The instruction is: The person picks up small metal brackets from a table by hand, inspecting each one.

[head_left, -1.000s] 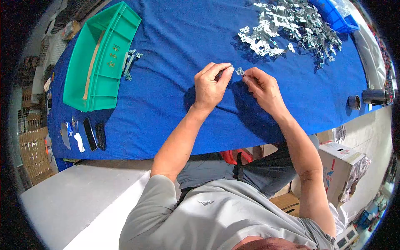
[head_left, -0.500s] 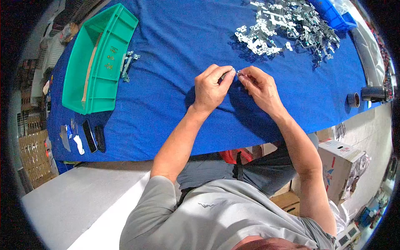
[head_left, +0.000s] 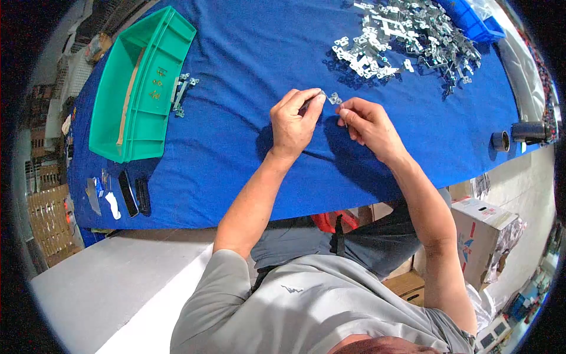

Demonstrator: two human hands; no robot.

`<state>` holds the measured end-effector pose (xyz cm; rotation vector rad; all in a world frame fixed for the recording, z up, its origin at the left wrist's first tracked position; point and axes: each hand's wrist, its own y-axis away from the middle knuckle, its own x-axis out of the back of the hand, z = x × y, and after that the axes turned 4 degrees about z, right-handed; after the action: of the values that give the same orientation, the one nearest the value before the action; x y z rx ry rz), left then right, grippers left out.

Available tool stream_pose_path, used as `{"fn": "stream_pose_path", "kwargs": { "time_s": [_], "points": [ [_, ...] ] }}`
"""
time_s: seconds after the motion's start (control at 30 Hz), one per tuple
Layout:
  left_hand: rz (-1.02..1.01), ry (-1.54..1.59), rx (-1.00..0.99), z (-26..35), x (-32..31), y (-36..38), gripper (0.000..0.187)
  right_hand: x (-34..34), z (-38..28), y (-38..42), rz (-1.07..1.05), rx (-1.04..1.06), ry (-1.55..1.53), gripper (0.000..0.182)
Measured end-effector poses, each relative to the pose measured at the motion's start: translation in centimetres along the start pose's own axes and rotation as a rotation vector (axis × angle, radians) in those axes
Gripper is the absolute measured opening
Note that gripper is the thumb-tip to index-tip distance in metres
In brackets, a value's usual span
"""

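Over the middle of the blue cloth, my left hand [head_left: 293, 124] is closed in a pinch on a small metal bracket [head_left: 334, 98]. The bracket's pale, lobed end sticks out to the right of the fingertips. My right hand [head_left: 368, 125] is just beside that end, thumb and forefinger pressed together and the other fingers curled. What the right fingertips hold, if anything, is too small to make out. A big pile of similar metal brackets [head_left: 407, 38] lies beyond my right hand.
At the left stands a green bin [head_left: 154, 121] with a few small brass-coloured pieces. Several brackets [head_left: 181, 94] lie against its right side. A phone [head_left: 128, 193] is near the front left edge. Right are a dark cylinder [head_left: 500, 141] and a blue tray [head_left: 471, 23].
My hands have moved slightly apart, the left one a little leftward. The bracket's end now shows between them, where the fingertips covered most of it before.
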<state>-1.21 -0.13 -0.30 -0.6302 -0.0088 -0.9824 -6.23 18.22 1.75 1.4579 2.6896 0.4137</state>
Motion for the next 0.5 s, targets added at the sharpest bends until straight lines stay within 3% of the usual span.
{"fn": "stream_pose_path", "kwargs": {
  "time_s": [0.2,0.37,0.5],
  "points": [
    [-0.022,-0.001,0.019,0.1,0.0,0.0,0.009,-0.2,0.0,0.2,-0.004,-0.017,0.011,0.021],
    [-0.046,-0.020,0.013,0.0,0.0,0.2,0.009,-0.3,0.6,0.0,0.122,0.194,0.258,0.017],
    [-0.082,-0.043,0.028,0.0,0.1,0.2,0.011,-0.2,1.0,-0.3,0.108,0.136,0.228,0.018]
  ]
}}
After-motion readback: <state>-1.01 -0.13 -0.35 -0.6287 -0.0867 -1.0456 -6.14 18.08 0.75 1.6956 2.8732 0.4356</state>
